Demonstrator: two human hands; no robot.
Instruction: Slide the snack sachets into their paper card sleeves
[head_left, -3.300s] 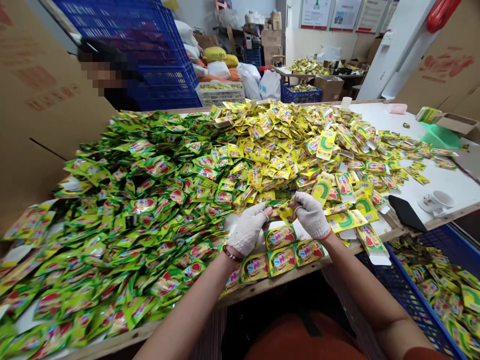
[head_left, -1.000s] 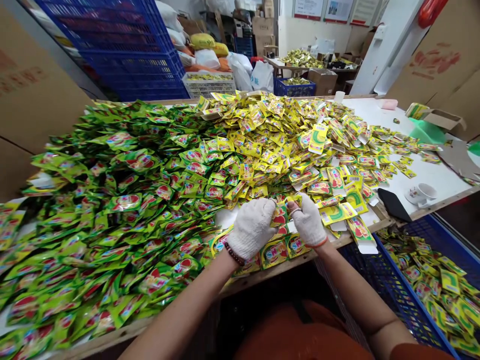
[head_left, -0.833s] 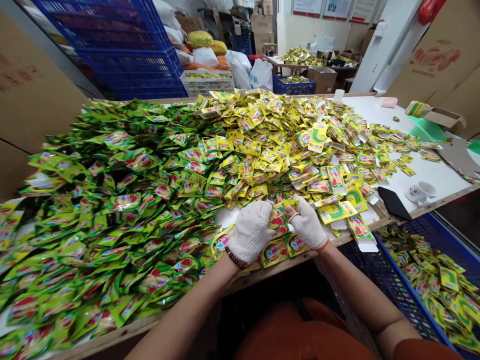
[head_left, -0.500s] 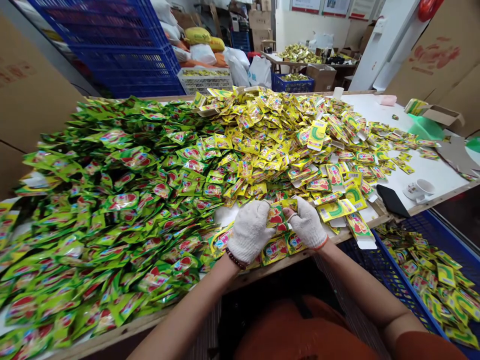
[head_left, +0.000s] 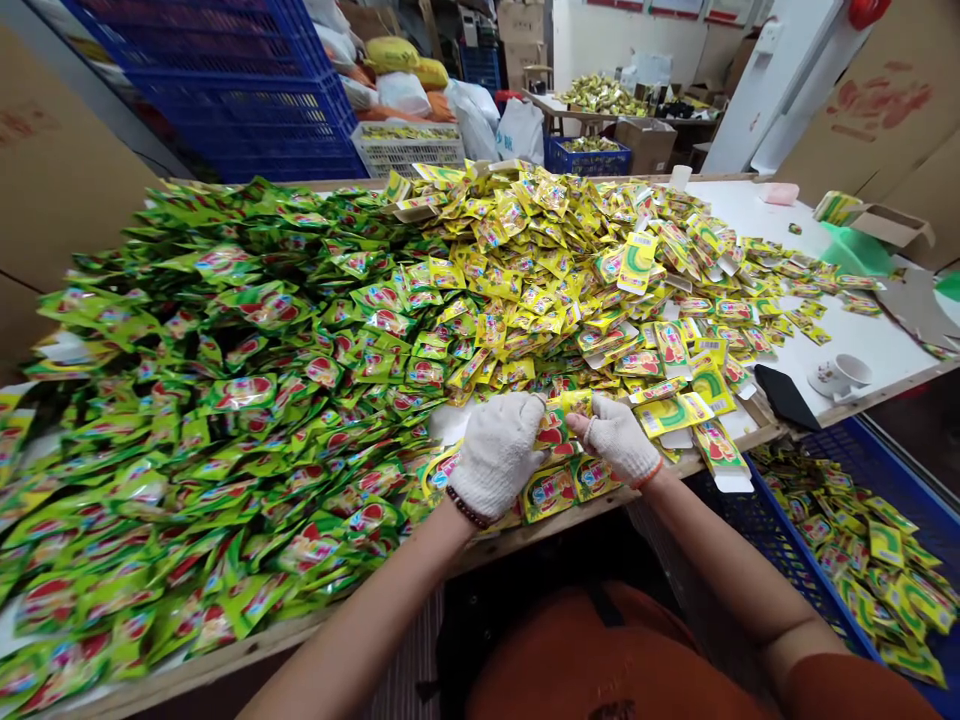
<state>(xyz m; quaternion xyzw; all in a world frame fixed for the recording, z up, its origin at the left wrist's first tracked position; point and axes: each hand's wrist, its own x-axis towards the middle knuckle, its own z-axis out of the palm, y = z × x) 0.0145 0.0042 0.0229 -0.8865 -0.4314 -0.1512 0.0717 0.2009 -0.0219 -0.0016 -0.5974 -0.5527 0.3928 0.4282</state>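
Observation:
My left hand (head_left: 499,455), in a white knit glove, is closed around a small printed carton (head_left: 553,432) with red fruit on it, near the table's front edge. Against the carton's upper right side, my right hand (head_left: 621,440), gloved too, has its fingers closed on a small yellow packet (head_left: 577,402). Whether the packet is partly inside the carton, I cannot tell. Below both hands, more printed cartons (head_left: 549,492) lie flat along the edge. Green watermelon packets (head_left: 247,390) are heaped to the left, and yellow packets (head_left: 525,270) are piled straight ahead.
On the right of the table lie a black phone (head_left: 785,397) and a white cup (head_left: 840,376). A blue crate (head_left: 855,640) holding packed cartons stands below the right edge. Blue crates (head_left: 247,120) are stacked behind the table at the left.
Both hands stay together in nearly the same place around the carton. My right hand has shifted slightly, and more of the yellow packet shows. The camera view has moved a little.

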